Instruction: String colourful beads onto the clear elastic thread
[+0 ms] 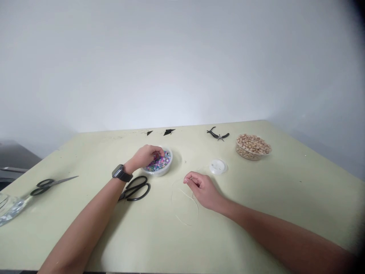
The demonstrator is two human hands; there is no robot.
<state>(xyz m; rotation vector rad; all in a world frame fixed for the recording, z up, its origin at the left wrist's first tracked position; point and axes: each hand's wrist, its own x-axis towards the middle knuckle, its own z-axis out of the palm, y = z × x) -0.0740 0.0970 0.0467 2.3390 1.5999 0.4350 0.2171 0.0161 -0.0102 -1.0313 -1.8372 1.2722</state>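
My left hand (149, 155), with a black watch on its wrist, reaches into a round clear bowl (160, 173) of small beads (159, 163) in purple, pink, blue and white. Its fingers are bent and look apart, with the tips down among the beads; no held bead can be made out. To the right, my right hand (202, 188) is closed in a pinch on a thin pale thread (198, 213). The thread loops loosely over the table below that hand. Close by lies a white round spool (218, 166).
Black-handled scissors (138, 188) lie beside my left wrist, and another pair of scissors (51, 184) further left near a clear plastic bag (13, 209). Black pliers (218, 134) and a tub of tan nut-like pieces (253, 146) are at the back right. Dark triangular scraps (169, 132) lie near the wall.
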